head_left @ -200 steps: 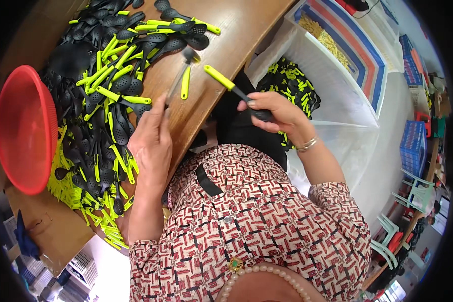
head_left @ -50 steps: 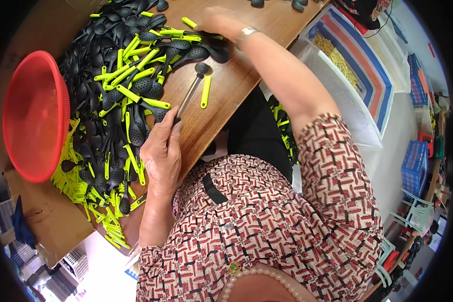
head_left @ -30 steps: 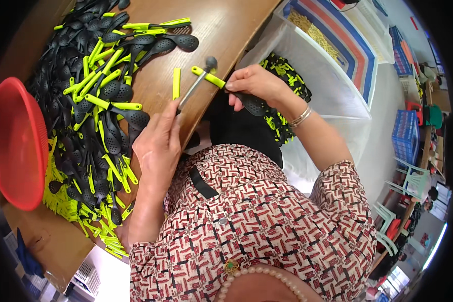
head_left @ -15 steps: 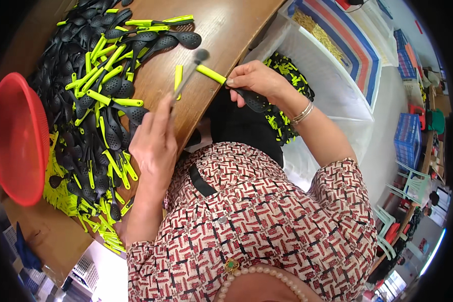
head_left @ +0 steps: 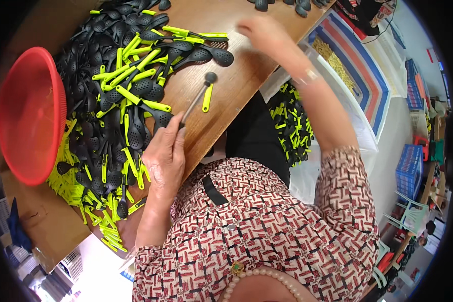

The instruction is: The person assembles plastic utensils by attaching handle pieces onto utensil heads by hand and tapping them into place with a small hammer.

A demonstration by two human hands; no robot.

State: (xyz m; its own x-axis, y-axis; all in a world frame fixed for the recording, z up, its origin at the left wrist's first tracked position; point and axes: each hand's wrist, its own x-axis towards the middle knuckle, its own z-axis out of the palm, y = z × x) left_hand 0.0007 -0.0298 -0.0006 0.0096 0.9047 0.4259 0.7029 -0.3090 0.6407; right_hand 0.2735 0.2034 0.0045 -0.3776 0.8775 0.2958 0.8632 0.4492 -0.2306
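Observation:
My left hand (head_left: 166, 153) is closed around the grip of a small hammer (head_left: 194, 103) with a thin metal shaft and a dark round head. Just beside the hammer head, a loose lime-green handle (head_left: 207, 99) lies on the wooden table (head_left: 236, 100). Over the table's far right part is my right hand (head_left: 267, 34), smeared by motion, so its fingers cannot be made out. It is nearest to a few dark utensil heads (head_left: 301, 9) at the top edge. Left of the hammer spreads a heap of black slotted spoons (head_left: 131, 95) with lime-green handles.
A red plastic basin (head_left: 30, 116) stands left of the heap, above a pile of loose green handles (head_left: 65, 178). To the right of the table, a large white bag (head_left: 357, 126) holds black and green utensils (head_left: 292, 123). Blue crates (head_left: 409, 163) and pale green chairs (head_left: 412, 216) stand farther right.
My right hand has left the table's near edge and swung up to the far side; the black spoon with the green handle is no longer seen in it. My left hand still grips the hammer.

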